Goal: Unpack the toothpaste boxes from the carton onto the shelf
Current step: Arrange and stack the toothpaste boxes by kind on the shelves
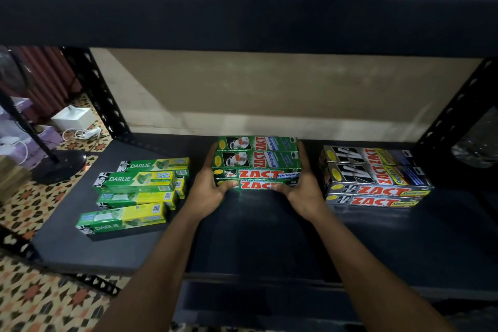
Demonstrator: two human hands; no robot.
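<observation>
**Inspector:** What are the hands doing at this point?

**Assistant:** The left hand (208, 191) is gripping one end of a stack of green boxes (257, 162), with its fingers curling round the lower front edge. The right hand (301, 186) is doing the same at the other end. Between them they are clamping the whole stack.

**Inspector:** And where is that stack sitting?

**Assistant:** It is lying directly between the two hands, towards the back of the shelf (256, 237), two boxes wide and two high. I cannot tell whether it is resting fully on the shelf or hanging just above it. The carton is not showing in this view.

**Inspector:** What is lying to either side?

**Assistant:** The silver boxes (374, 178) are standing just beyond the right hand, near it but apart. The yellow-green boxes (134, 186) are lying outside the left hand, several of them askew.

**Inspector:** What are you recommending for this step?

**Assistant:** In my judgement the placing is nearing its end. The hands should be pressing evenly from both ends so the four boxes are not sliding apart. They should be setting the stack down flat and keeping clear of the silver boxes. On letting go, the fingers should be slipping out from the front edge without dragging the lower boxes forward.
</observation>
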